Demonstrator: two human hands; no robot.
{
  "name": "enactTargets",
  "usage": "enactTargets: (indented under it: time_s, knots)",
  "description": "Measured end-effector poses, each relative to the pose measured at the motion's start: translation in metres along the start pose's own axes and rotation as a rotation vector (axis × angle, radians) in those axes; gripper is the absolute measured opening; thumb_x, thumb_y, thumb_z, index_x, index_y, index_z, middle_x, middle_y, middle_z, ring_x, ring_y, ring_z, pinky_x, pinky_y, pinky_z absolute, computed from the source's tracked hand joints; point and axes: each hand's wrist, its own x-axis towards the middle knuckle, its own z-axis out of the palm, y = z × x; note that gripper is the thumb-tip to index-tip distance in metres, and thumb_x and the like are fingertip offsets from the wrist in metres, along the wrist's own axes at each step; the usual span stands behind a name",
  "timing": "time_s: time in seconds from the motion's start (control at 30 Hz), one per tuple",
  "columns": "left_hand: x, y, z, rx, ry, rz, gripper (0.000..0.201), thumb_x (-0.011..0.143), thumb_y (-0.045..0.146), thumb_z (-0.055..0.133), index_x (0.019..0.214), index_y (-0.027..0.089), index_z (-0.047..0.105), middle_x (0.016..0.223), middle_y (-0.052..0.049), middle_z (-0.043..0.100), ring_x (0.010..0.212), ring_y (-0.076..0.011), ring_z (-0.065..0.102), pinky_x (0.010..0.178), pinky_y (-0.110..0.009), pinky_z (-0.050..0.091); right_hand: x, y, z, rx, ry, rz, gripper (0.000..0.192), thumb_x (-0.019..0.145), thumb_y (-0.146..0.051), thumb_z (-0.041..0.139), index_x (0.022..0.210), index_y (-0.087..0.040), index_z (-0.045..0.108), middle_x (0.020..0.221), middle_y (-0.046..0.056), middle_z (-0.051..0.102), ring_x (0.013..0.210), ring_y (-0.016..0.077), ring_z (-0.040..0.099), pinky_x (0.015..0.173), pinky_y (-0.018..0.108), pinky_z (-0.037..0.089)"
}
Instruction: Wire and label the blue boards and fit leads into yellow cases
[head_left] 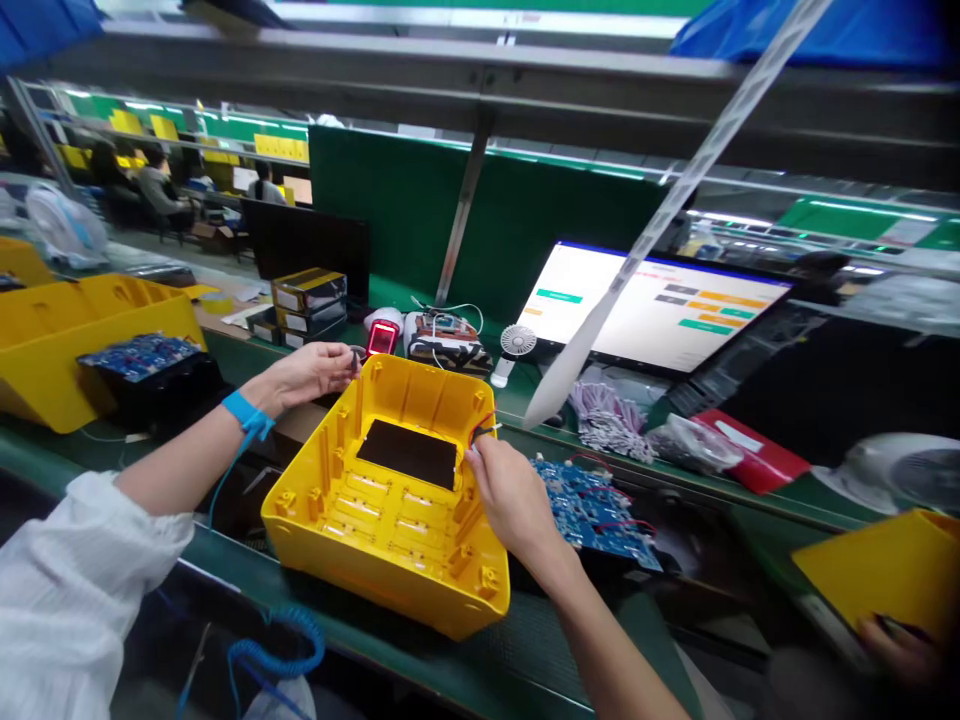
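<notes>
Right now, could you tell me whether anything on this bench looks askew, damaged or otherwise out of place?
Nothing looks damaged or spilled. The yellow housing sits tilted, its near edge overhanging the green belt. The left hand is at its far rim and the right hand pinches red and black wires at its right wall.

A yellow plastic housing (390, 510) sits open side up on the green belt, tilted toward the camera, ribbed inside with a black pad (409, 453) on its floor. Red and black wires (482, 428) run over its right wall, near the far corner
</notes>
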Motion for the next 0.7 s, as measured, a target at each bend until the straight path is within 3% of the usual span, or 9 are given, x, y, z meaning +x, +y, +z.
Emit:
enactTargets:
  time_s: [0.17,0.37,0.53,0.7]
  knots:
    - [-0.033,0.024,0.027,-0.142,-0.156,-0.049,0.034,0.071,0.038,0.078,0.080,0.012,0.057,0.077,-0.002,0.058,0.069,-0.0084,0.057,0.065,-0.018,0.049,0.000,0.002,0.001,-0.006,0.013,-0.007,0.022,0.097,-0.026,0.039,0.077,-0.020,0.046,0.081,0.004,0.060,0.071,0.0182,0.054,0.060,0.028,0.032]
    - [-0.046,0.035,0.037,-0.162,-0.223,-0.127,0.026,0.073,0.027,0.077,0.088,0.014,0.060,0.079,-0.002,0.065,0.069,-0.0085,0.063,0.062,-0.015,0.048,-0.001,0.001,-0.002,-0.057,-0.005,-0.037,0.022,0.097,-0.027,0.038,0.081,-0.019,0.050,0.081,0.004,0.061,0.077,0.0200,0.057,0.072,0.030,0.040]
    - [-0.024,0.047,0.060,0.285,-0.368,-0.100,0.014,0.076,0.023,0.071,0.084,0.013,0.065,0.080,-0.004,0.070,0.073,-0.0132,0.067,0.069,-0.022,0.050,0.006,0.000,-0.005,-0.171,-0.060,-0.174,0.021,0.094,-0.021,0.040,0.083,-0.016,0.056,0.085,0.008,0.063,0.088,0.0210,0.058,0.104,0.042,0.030]
    - [0.020,0.029,0.100,0.843,-0.584,-0.078,0.011,0.070,0.012,0.069,0.081,0.014,0.071,0.073,-0.003,0.072,0.070,-0.0141,0.066,0.061,-0.020,0.046,0.010,0.006,-0.002,-0.153,-0.043,-0.263,0.021,0.092,-0.019,0.040,0.080,-0.016,0.056,0.083,0.008,0.062,0.086,0.0218,0.057,0.101,0.044,0.036]
